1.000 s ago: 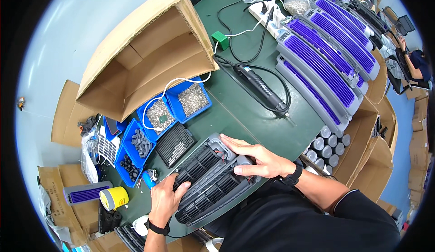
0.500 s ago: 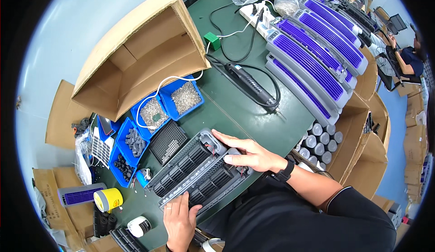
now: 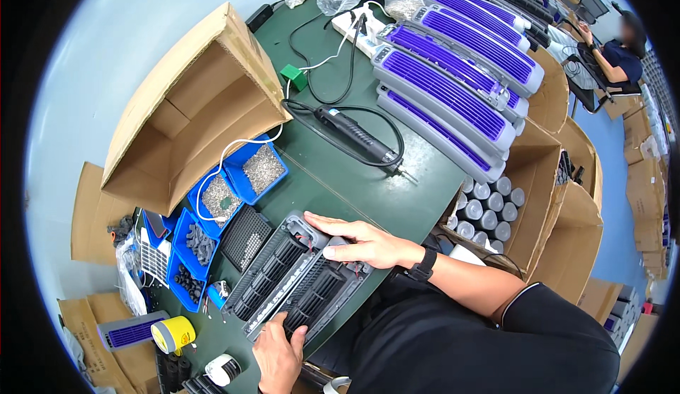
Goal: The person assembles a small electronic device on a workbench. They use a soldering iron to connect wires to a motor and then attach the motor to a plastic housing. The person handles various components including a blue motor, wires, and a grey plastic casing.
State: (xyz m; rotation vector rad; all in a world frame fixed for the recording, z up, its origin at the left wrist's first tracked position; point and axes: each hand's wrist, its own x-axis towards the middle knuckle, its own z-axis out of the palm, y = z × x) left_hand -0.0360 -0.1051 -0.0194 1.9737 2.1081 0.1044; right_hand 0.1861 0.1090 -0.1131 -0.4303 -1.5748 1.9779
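Two long dark-grey fan housings with black cylindrical blower wheels lie side by side on the green table: a left housing [image 3: 266,278] and a right housing [image 3: 319,296]. Thin red wires show at their far ends. My right hand [image 3: 368,244] rests across those far ends, fingers stretched out over the left housing and thumb apart on the right one. At the near end my left hand [image 3: 278,355] grips the right housing, fingertips on its upper edge and thumb by its end. The undersides are hidden.
Blue bins [image 3: 256,171] of screws and small dark parts stand left, beside a black perforated tray [image 3: 244,238] and a large open carton [image 3: 191,103]. A corded electric screwdriver [image 3: 361,139] lies beyond. Purple-grey fan units [image 3: 443,100] are stacked far right; a person [image 3: 615,57] sits behind.
The whole view has shifted, so most of the table's things appear further left. Both hands remain on the housings, which look turned slightly more upright in the picture.
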